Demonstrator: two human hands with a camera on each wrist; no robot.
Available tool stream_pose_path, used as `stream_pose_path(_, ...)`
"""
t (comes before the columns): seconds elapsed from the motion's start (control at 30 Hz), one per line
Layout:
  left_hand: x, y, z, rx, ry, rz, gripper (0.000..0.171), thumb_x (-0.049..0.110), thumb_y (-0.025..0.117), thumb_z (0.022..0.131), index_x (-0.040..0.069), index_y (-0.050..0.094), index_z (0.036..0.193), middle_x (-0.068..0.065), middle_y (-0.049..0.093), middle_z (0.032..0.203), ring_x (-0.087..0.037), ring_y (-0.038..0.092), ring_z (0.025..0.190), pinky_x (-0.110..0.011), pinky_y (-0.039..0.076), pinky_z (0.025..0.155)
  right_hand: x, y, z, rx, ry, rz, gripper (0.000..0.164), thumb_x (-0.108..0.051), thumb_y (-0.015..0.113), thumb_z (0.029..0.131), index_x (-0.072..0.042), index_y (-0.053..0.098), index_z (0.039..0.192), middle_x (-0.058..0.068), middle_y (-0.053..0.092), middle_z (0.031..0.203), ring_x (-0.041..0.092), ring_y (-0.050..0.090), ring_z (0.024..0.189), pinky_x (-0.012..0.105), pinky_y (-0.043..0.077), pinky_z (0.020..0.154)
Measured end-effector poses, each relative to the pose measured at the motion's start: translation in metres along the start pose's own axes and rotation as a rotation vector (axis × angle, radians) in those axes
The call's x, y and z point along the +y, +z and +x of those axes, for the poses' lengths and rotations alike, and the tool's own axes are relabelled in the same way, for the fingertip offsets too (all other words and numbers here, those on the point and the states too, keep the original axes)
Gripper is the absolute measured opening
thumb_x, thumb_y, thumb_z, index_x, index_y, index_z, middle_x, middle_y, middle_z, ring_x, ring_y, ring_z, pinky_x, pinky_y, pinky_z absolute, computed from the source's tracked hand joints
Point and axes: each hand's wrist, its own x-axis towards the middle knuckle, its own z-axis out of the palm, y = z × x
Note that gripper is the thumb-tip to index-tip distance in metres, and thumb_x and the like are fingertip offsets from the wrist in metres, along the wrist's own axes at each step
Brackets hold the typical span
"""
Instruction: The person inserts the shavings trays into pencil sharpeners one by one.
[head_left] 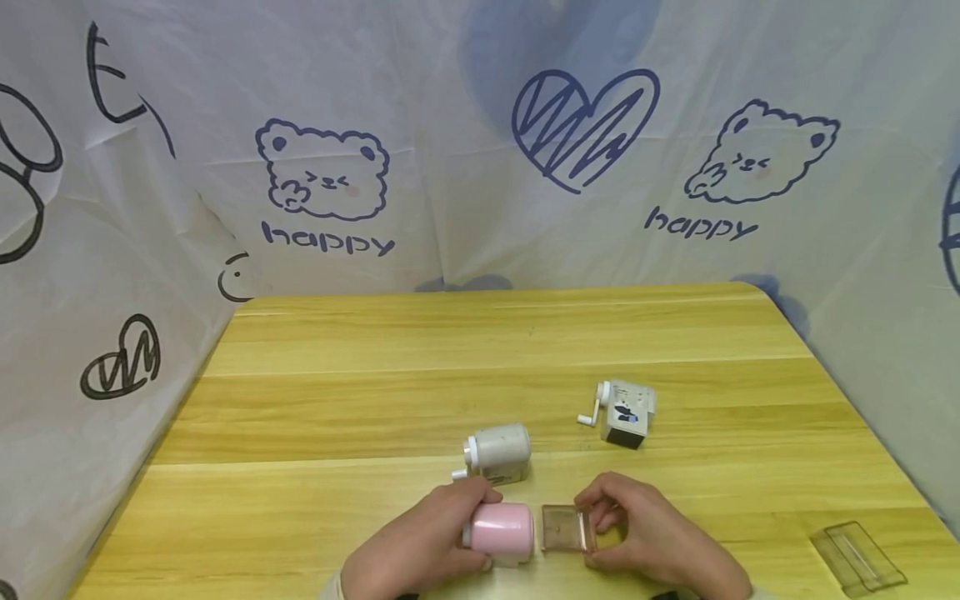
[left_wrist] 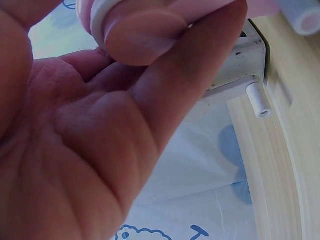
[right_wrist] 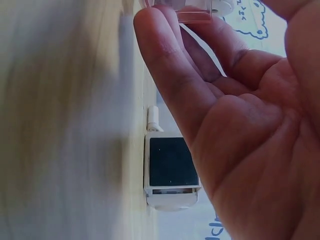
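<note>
Near the front edge of the table, my left hand (head_left: 423, 537) grips a pink hand-crank pencil sharpener (head_left: 502, 529) between thumb and fingers, the sharpener lying on its side. Just to its right, my right hand (head_left: 648, 529) pinches a see-through brownish shavings drawer (head_left: 561, 529) by its right end. A narrow gap separates drawer and sharpener. The drawer's edge (right_wrist: 195, 20) shows at the fingertips in the right wrist view. In the left wrist view, fingers partly cover the pink body.
Right behind my left hand lies a whitish crank sharpener (head_left: 502, 447). Farther back and right is a white sharpener with a dark base (head_left: 630, 414), its crank pointing left. Another clear drawer (head_left: 858, 557) lies near the table's right edge. Printed cloth (head_left: 450, 167) hangs around the table.
</note>
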Motion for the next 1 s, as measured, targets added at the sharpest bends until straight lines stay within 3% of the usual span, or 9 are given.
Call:
stream_pose_path(0.53,-0.0009,-0.0001,-0.0001,-0.005,0.005,-0.007,0.041,0.012,0.073,0.076,0.020,0.051,0.110,0.012,0.053,0.092,-0.005,0.051,0.081,-0.024,0.045,0.074,-0.0051,0.0046,0.0012,-0.096,0.027,0.070,0.047,-0.026,0.081,0.071,-0.011,0.060,0.110,0.000,0.062,0.092,0.014,0.060,0.083,0.030,0.051,0.075)
stream_pose_path(1.0,-0.0012,0.0001,-0.0005,-0.003,0.006,-0.011,0.042,0.013,0.074,0.076,0.020,0.051,0.111,0.012,0.053,0.093,-0.004,0.051,0.082,-0.024,0.045,0.075,-0.0058,0.0080,0.0024,-0.130,0.048,0.052,0.047,-0.028,0.081,0.071,-0.014,0.060,0.112,-0.003,0.062,0.092,0.012,0.059,0.083,0.029,0.050,0.074)
